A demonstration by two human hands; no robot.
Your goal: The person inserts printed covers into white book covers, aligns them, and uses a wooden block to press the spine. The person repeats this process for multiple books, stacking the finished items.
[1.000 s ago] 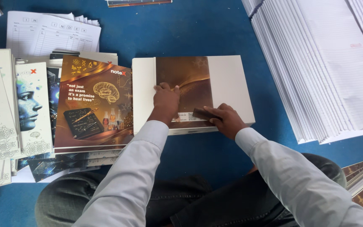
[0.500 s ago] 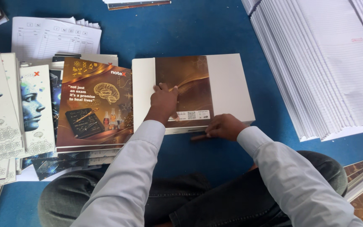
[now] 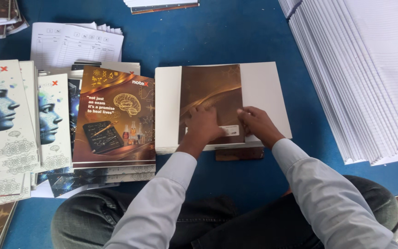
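A brown printed cover (image 3: pixel 210 92) lies on a stack of white sheets (image 3: pixel 266 87) in front of me on the blue mat. My left hand (image 3: pixel 203 124) presses flat on the cover's lower part, fingers spread. Beside it, my right hand (image 3: pixel 258 123) rests on the cover's lower right edge with its fingers pointing left, gripping nothing. A small brown flat block (image 3: pixel 239 154) lies on the mat just below the stack, between my forearms and untouched.
To the left stands a pile of brown brain-print notebooks (image 3: pixel 114 120), then piles of face-print notebooks (image 3: pixel 5 120). Printed white sheets (image 3: pixel 74 44) lie at the back left. Fanned ruled white sheets (image 3: pixel 365 78) fill the right side. The blue mat (image 3: pixel 217 32) shows behind.
My right hand let go of the brown block, which now lies on the mat, and moved up onto the cover. My left hand stayed pressed on the cover.
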